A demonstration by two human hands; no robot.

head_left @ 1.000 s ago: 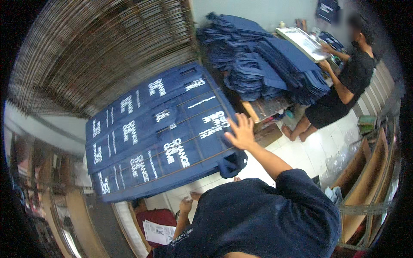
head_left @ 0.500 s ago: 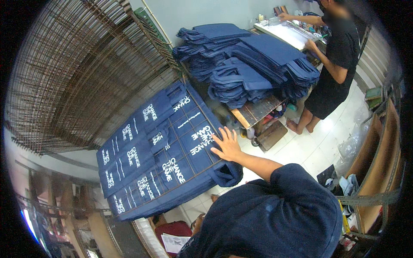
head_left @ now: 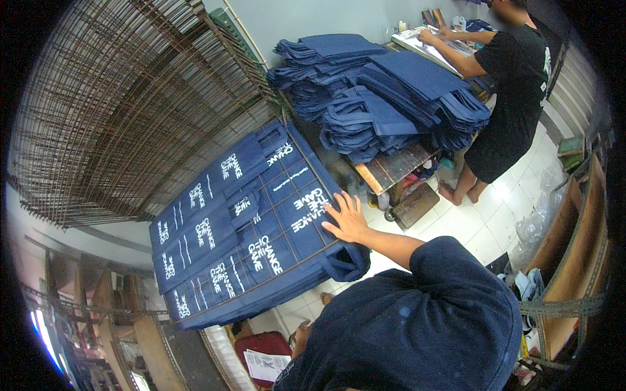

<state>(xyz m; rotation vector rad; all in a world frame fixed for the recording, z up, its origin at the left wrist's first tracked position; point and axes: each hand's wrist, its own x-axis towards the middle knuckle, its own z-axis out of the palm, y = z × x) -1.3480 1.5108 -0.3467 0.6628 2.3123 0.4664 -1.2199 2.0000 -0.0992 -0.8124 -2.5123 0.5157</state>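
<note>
A stack of flat navy blue bags (head_left: pixel 241 241) with white print lies on a tilted wire mesh shelf at the centre left. My right hand (head_left: pixel 347 219) rests flat on the stack's right edge, palm down with the fingers spread, holding nothing. A folded bag handle (head_left: pixel 345 260) sticks out just below the hand. My dark blue sleeve (head_left: pixel 450 260) runs down to the lower right. My left hand is hidden.
Wire mesh racks (head_left: pixel 130 111) fill the upper left. A large pile of navy bags (head_left: pixel 391 98) sits on a wooden table (head_left: pixel 391 171). A co-worker in a black shirt (head_left: pixel 515 85) stands at the far table. A red stool with paper (head_left: pixel 261 358) stands below, wooden frames (head_left: pixel 567 260) at the right.
My right hand stays pressed flat on the bag stack. The view has swung, so the stack and bag pile sit lower and more central. The co-worker has reached onto the far table.
</note>
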